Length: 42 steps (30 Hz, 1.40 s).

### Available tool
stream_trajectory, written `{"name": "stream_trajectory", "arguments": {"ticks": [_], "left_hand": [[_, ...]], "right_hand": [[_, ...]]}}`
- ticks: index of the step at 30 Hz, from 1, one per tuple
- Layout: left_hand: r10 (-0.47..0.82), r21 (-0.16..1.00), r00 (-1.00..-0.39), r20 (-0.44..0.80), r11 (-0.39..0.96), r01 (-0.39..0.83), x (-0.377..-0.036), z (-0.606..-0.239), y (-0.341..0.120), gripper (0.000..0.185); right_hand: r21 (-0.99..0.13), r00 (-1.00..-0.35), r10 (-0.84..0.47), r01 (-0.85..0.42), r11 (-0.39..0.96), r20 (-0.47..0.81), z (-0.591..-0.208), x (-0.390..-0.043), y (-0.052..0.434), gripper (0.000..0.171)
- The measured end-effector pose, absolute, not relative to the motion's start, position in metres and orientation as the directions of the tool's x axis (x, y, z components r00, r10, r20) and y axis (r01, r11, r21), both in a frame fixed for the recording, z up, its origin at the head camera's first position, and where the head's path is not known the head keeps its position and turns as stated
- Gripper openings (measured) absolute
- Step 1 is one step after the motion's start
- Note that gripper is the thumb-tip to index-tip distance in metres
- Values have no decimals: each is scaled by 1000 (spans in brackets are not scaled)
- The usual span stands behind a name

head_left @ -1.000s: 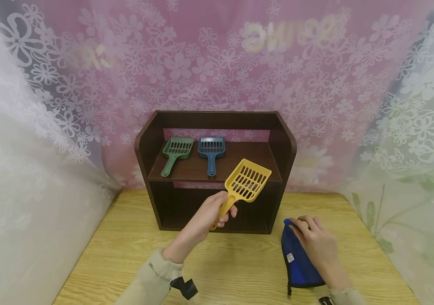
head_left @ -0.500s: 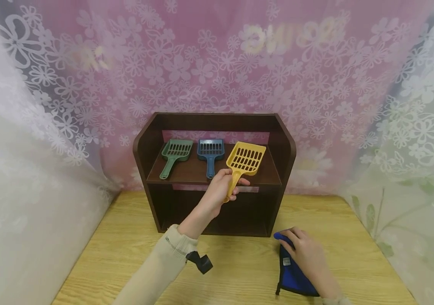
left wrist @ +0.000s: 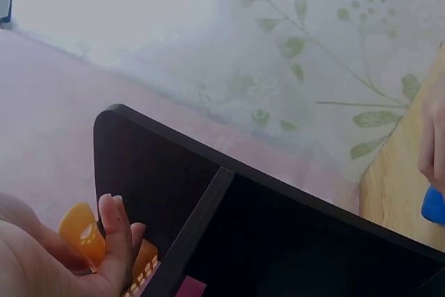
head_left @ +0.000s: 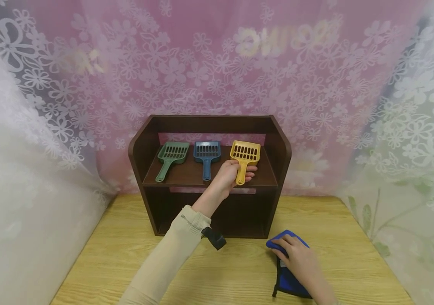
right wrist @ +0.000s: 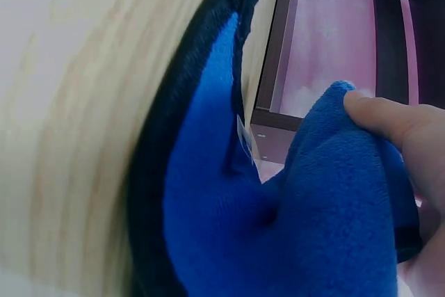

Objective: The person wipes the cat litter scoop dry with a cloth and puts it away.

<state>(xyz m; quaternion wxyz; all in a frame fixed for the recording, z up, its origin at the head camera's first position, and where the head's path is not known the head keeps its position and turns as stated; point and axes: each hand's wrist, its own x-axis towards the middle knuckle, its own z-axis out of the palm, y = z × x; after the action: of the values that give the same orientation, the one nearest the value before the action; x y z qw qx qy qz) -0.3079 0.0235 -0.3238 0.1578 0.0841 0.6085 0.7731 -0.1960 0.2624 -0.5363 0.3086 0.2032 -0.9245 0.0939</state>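
Three slotted litter scoops are at the upper level of a dark brown shelf (head_left: 209, 216). My left hand (head_left: 229, 174) holds the yellow litter scoop (head_left: 245, 151) by its handle, thumb on top and fingers beneath, at the right part of the upper board. In the left wrist view, its orange-looking handle (left wrist: 82, 231) shows between thumb and fingers. To its left lie the blue litter scoop (head_left: 207, 153) and the green litter scoop (head_left: 173, 153), handles toward me. On the table at right, my right hand (head_left: 297, 256) pinches the folded edge of a blue plush cloth (right wrist: 327, 199) with black trim.
The shelf's side walls (head_left: 282, 169) rise beside the upper board. Its lower compartment is dark. A light wood table (head_left: 125, 254) spreads in front, with a pink flowered curtain (head_left: 186, 76) behind and pale curtains (head_left: 419, 190) at both sides.
My left hand has carried the yellow scoop forward and up to the upper board, turning it more upright in view. My right hand has moved slightly left and nearer, folding the cloth's edge over.
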Motion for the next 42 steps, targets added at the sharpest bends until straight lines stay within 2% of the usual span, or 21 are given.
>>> {"name": "stream_trajectory", "arguments": {"ticks": [11, 16, 23, 30, 35, 39, 42], "left_hand": [[380, 980, -920, -93, -129, -152, -326, -324, 25, 39], [402, 986, -911, -94, -87, -141, -327, -325, 19, 41], [417, 996, -904, -90, 60, -72, -325, -322, 10, 44], [418, 989, -904, -91, 141, -34, -319, -318, 7, 49], [394, 974, -919, 3, 207, 91, -304, -318, 2, 51], [322, 941, -934, 153, 242, 237, -289, -322, -1, 45], [279, 909, -922, 268, 244, 338, -280, -328, -2, 40]], "right_hand": [[-117, -750, -303, -449, 886, 588, -542, -197, 253, 30], [-152, -788, -307, -446, 882, 534, -543, -197, 248, 28], [-175, -830, -332, -446, 878, 449, -546, -196, 243, 24], [-186, -860, -345, -435, 881, 375, -547, -196, 242, 21], [-203, -851, -332, -438, 876, 407, -548, -195, 241, 15], [-193, -792, -302, -460, 867, 531, -548, -198, 237, 10], [-178, -735, -289, -485, 856, 613, -544, -201, 234, 11]]}}
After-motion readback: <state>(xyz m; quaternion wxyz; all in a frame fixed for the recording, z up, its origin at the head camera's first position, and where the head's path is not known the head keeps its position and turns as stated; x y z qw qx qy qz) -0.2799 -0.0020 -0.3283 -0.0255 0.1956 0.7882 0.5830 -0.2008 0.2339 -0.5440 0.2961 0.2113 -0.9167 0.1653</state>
